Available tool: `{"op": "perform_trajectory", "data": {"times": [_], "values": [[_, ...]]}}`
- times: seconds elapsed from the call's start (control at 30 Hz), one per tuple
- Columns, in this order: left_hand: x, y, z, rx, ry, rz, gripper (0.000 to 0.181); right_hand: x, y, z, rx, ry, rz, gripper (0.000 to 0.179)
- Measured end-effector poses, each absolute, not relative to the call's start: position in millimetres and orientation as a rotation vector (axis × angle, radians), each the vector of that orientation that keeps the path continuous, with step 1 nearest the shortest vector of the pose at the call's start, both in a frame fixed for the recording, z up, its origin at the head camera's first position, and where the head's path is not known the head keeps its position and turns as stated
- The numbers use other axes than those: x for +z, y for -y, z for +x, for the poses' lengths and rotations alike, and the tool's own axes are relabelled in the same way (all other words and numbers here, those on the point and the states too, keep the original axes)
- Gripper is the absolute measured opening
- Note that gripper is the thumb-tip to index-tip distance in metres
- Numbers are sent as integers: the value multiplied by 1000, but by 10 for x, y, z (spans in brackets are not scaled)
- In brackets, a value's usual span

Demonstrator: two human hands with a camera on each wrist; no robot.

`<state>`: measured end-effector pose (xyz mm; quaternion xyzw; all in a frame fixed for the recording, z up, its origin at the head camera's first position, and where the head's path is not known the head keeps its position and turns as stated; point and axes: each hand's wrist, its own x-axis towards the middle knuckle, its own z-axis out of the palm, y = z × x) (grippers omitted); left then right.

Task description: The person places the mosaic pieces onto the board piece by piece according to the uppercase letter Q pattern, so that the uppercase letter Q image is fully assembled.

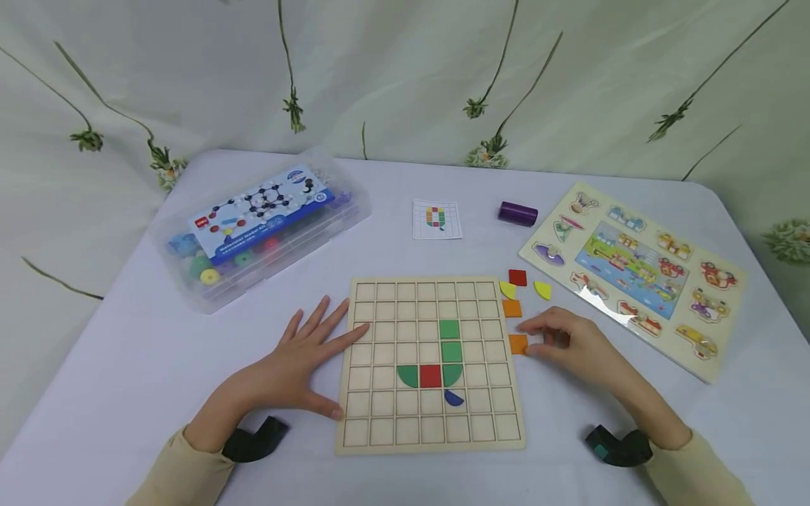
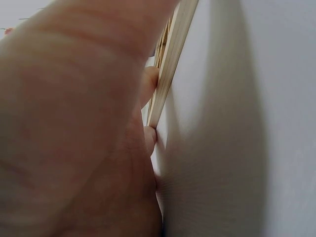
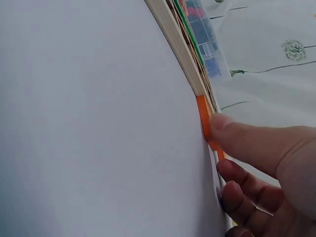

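Observation:
A wooden grid board lies in front of the person. The left hand spreads its fingers along the board's left side, with thumb and fingertips at the edge; the left wrist view shows this edge side-on. Several tiles sit in the grid: green squares, green quarter-rounds and a red square. A blue half-round lies below them. At the board's right edge, thumb and index finger of the right hand pinch an orange square tile, also seen edge-on in the right wrist view.
Beside the board lie another orange square, yellow quarter-rounds and a red square. Behind stand a pattern card, a purple cylinder and a clear box of model parts. A picture puzzle board lies at right.

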<state>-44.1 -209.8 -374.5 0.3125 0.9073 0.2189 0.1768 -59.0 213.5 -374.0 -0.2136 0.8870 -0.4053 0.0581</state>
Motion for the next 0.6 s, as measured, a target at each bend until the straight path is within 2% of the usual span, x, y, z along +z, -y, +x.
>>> {"op": "perform_trajectory", "data": {"times": [0.37,0.6], "values": [[-3756,2103,-425,633,-2549,902,113,-3750,-2028,-493,-1104,-2785,-632,31],[-3741,2098,-431,616,-2557,871,114,-3597,-2016,-607,-1138,-2785,-588,20]]}}
